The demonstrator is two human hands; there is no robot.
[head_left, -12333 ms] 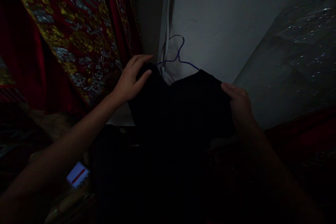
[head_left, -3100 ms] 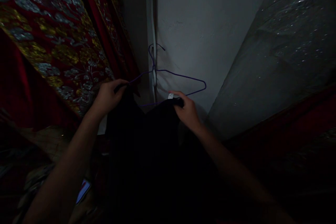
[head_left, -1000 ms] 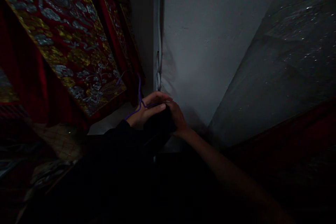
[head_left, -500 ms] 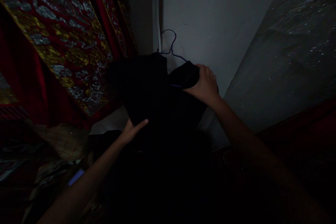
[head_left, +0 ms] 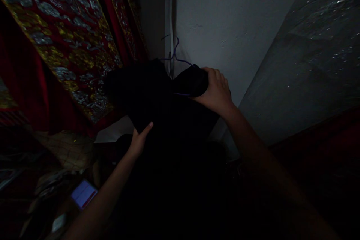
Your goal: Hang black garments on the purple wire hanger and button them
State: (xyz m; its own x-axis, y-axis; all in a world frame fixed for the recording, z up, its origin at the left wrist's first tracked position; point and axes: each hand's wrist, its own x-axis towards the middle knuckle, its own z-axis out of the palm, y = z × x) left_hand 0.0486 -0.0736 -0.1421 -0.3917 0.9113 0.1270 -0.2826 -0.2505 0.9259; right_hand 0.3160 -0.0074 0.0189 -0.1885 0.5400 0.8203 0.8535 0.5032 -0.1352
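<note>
A black top [head_left: 157,97] hangs on a thin purple hanger [head_left: 174,57] in front of me; its folds are lost in the dark. My right hand [head_left: 215,92] is closed around the shoulder at the right, fingers over the top and thumb toward the neck opening. Lower down at the left side, my left hand [head_left: 140,137] grips the cloth, its thumb lying on the front and its other fingers hidden behind. The hanger's hook stands above the collar, by a pale upright strip on the wall.
Red cloth with silver and gold embroidery [head_left: 75,52] hangs at the left. Behind is a pale wall [head_left: 225,18], with shiny clear plastic sheeting [head_left: 315,52] at the right. A lit screen [head_left: 83,194] and a small white object [head_left: 59,222] lie at lower left.
The top and hanger have shifted a little to the left, the hook now overlapping the upright strip. Both hands keep their grip. More of the lit screen shows.
</note>
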